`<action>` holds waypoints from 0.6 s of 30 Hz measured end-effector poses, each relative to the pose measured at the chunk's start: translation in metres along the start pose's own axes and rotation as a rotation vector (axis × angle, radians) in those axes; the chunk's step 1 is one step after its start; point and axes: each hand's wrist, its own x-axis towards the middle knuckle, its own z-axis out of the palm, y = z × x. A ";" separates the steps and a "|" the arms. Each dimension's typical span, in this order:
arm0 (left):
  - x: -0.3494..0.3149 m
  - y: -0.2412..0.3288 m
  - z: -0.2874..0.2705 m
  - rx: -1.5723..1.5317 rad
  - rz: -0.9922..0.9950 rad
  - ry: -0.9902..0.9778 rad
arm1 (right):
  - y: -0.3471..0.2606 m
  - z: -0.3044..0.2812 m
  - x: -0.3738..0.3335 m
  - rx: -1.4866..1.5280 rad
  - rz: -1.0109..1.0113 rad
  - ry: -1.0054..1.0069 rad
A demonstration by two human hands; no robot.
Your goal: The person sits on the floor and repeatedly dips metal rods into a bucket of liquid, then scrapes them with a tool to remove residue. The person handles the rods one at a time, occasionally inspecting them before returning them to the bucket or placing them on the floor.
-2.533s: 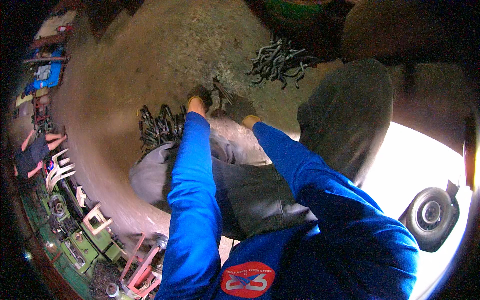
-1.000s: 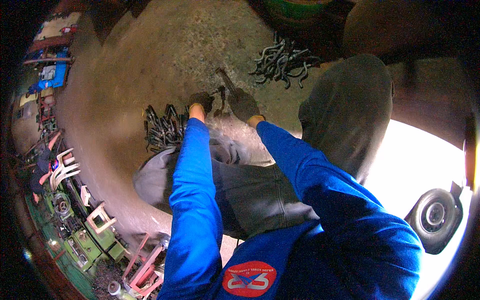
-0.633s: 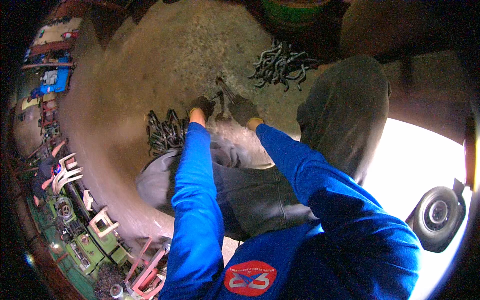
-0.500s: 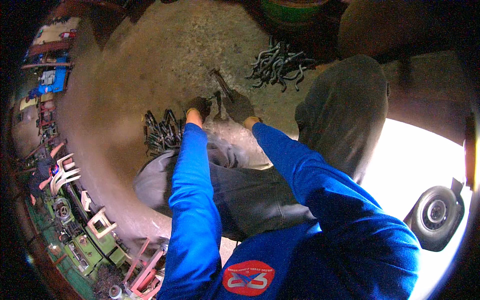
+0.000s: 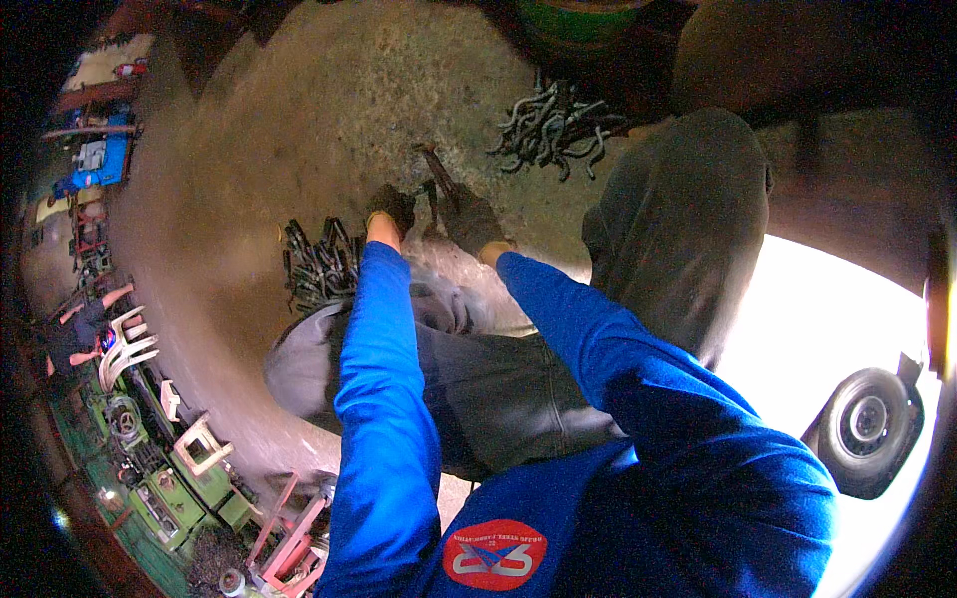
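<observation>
My left hand point(image 5: 396, 206), in a dark glove, is closed at the middle of the view. A short dark metal piece point(image 5: 432, 196) sticks out from its fingers toward my right hand. My right hand point(image 5: 473, 221), also gloved, is wrapped round a long, narrow dark metal tool point(image 5: 439, 169); its exact kind is too dim to tell. The tool slants up and left, its far end above the short piece. Just left of my left hand lies a pile of dark metal rods point(image 5: 317, 261). Farther off to the right lies a heap of bent metal rods point(image 5: 553, 130).
I sit low over the concrete floor point(image 5: 259, 149), my right knee point(image 5: 688, 189) raised beside my right arm. A wheel with a tyre point(image 5: 862, 424) stands at the lower right. Green machinery point(image 5: 164, 508), a pale plastic chair point(image 5: 128, 349) and a person line the left side.
My right hand and the tool have shifted slightly, the tool's far end dropping a little. The short piece has moved slightly left. My left hand has risen a little.
</observation>
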 end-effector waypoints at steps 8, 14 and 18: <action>-0.006 0.003 -0.011 0.133 0.038 -0.027 | 0.021 0.009 0.006 -0.082 0.130 -0.321; -0.014 0.004 -0.016 0.233 0.087 0.032 | -0.009 0.001 0.001 0.034 0.040 0.048; -0.008 -0.002 -0.011 0.204 0.089 0.066 | 0.009 0.010 0.003 -0.058 0.030 -0.155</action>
